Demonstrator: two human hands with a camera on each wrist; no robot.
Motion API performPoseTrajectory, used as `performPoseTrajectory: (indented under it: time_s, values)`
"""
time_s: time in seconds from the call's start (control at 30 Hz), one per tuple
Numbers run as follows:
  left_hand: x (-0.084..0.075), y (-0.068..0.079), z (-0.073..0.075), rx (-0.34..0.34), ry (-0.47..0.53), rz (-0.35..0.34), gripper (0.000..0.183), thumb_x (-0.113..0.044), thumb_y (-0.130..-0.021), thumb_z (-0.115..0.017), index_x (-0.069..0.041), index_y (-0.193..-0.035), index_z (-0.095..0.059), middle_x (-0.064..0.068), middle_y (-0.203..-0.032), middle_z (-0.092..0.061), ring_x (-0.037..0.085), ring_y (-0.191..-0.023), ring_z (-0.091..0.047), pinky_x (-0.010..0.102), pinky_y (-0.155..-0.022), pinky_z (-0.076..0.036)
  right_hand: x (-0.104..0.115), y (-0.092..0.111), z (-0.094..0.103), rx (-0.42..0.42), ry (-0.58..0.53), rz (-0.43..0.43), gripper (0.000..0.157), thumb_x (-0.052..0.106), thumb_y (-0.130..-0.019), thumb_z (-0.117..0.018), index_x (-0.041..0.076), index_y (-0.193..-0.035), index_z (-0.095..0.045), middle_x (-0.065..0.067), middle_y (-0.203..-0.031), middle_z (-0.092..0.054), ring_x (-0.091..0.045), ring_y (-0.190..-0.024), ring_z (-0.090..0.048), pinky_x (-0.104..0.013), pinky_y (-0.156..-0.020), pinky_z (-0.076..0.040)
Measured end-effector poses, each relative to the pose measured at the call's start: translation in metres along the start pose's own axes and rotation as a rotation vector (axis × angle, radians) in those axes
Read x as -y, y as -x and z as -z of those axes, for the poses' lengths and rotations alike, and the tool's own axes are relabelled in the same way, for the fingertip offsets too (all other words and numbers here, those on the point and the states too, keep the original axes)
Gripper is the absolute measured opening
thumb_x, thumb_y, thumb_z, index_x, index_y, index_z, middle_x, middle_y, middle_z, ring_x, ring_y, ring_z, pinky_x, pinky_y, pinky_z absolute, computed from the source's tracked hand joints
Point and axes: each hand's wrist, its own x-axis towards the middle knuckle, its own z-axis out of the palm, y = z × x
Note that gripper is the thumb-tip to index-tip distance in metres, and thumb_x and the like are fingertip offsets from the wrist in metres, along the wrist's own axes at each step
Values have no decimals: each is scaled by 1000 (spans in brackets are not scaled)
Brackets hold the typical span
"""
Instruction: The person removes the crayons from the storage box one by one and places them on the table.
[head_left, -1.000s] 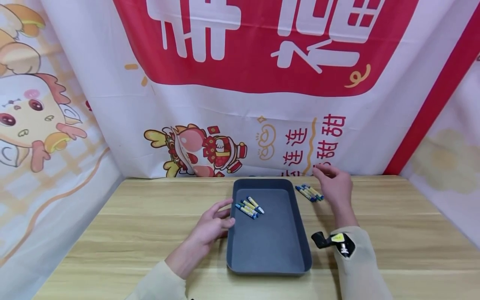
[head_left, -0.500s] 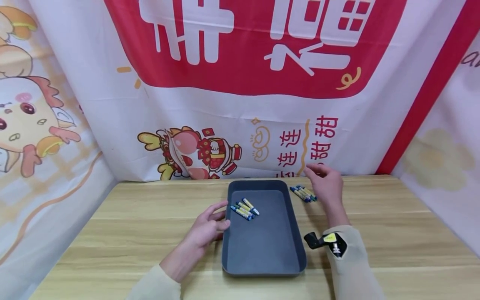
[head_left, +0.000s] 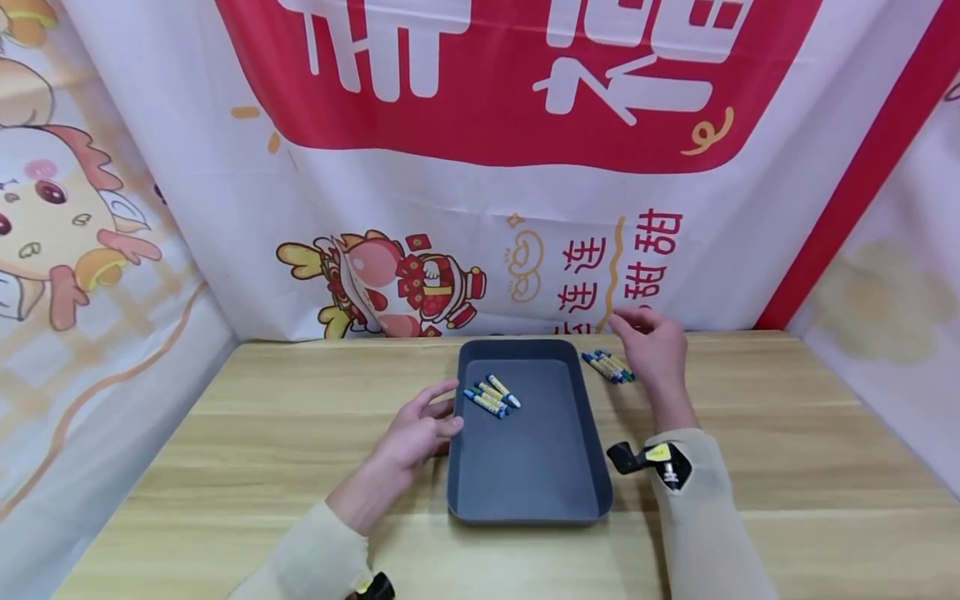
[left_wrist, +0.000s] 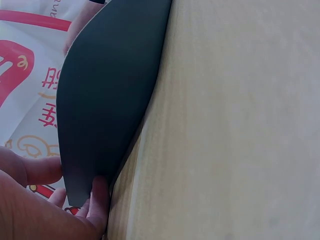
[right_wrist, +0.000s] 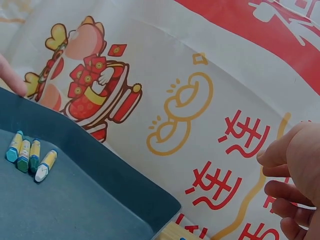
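A dark grey rectangular tray (head_left: 534,467) lies on the table, with several short crayons (head_left: 492,396) in yellow and blue wrappers grouped near its left wall. My left hand (head_left: 420,425) touches that wall from outside, its thumb (left_wrist: 45,170) at the rim and another finger low on the outer face. Past the tray's right side lies a second group of crayons (head_left: 607,367). Just right of and above them my right hand (head_left: 654,350) hovers with loosely curled fingers and nothing in them. The right wrist view shows the crayon ends (right_wrist: 31,157) in pale blue, green and white.
The wooden table (head_left: 300,467) runs back to a printed white and red cloth (head_left: 465,200) hung behind it. More cloth covers the left and right sides. A black wrist camera mount (head_left: 652,462) sits on the right sleeve.
The head view shifts slightly. Both hands, the tray and the crayons keep their places relative to each other.
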Motion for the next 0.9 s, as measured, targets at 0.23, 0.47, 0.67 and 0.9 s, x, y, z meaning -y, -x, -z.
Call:
performPoseTrajectory:
  time_s: [0.23, 0.47, 0.67, 0.9]
  values:
    - [-1, -3, 1, -2, 7, 11, 66, 1, -101, -61, -23, -160, -46, 20, -163, -48, 36, -133, -64, 50, -111, -53, 3, -2, -2, -1, -17, -9, 43, 43, -102, -69, 15, -134, -73, -7, -130, -69, -17, -109, -59, -28, -87, -50]
    - [-2, -5, 0, 3, 12, 20, 67, 2, -100, -62, -23, -160, -46, 20, -164, -47, 36, -135, -62, 51, -113, -52, 6, -2, -2, 0, -18, 4, 44, 43, -102, -69, 13, -135, -73, -7, -131, -68, -16, -108, -59, -27, -87, -50]
    - [-4, -3, 2, -2, 13, 20, 66, 1, -101, -62, -24, -160, -47, 21, -164, -47, 36, -135, -63, 51, -114, -51, 13, 0, -4, 13, -34, 3, 42, 38, -103, -69, 14, -136, -72, -9, -133, -70, -15, -109, -59, -26, -87, -50]
    - [-1, -1, 1, -2, 3, 16, 64, 1, -101, -62, -22, -159, -48, 22, -163, -47, 36, -133, -63, 52, -112, -53, 23, 10, -12, 14, -69, 34, 40, 38, -100, -73, 14, -132, -75, -9, -129, -72, -13, -105, -61, -25, -87, -51]
